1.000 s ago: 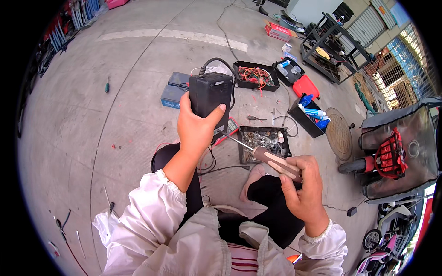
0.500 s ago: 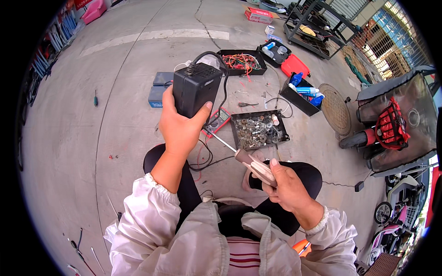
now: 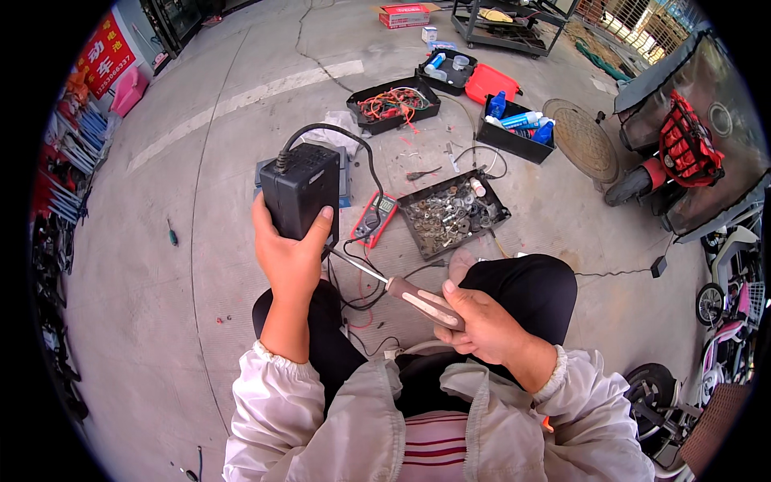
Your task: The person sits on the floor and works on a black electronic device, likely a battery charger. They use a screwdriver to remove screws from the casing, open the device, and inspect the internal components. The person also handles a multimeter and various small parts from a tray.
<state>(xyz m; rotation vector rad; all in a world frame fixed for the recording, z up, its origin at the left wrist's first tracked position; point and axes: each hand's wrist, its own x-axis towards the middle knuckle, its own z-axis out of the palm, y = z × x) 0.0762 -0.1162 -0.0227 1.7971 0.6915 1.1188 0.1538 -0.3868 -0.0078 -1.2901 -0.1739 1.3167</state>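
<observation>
My left hand (image 3: pixel 291 255) is wrapped round the lower end of a black box-shaped power adapter (image 3: pixel 301 189), thumb on its near right side. A thick black cable (image 3: pixel 371 157) loops out of the adapter's top and down its right side. In my right hand (image 3: pixel 490 321) is a screwdriver (image 3: pixel 426 303) with a brown and cream handle, gripped near its butt end. Its metal shaft points up and left to the adapter's lower edge by my left thumb; whether the tip touches the casing is too small to tell. Beyond lies a red-framed multimeter (image 3: pixel 375 217) with black and red leads.
A black tray of metal hardware (image 3: pixel 454 215) lies ahead on the concrete. Farther off are a tray of coloured wires (image 3: pixel 393 106), a box with blue bottles and tubes (image 3: pixel 518 132) and an open black-and-red case (image 3: pixel 491 83). Another screwdriver (image 3: pixel 173 234) lies far left.
The adapter and both hands sit a little lower and farther left in view. The view itself has shifted, showing more at the left. Both hands keep their holds.
</observation>
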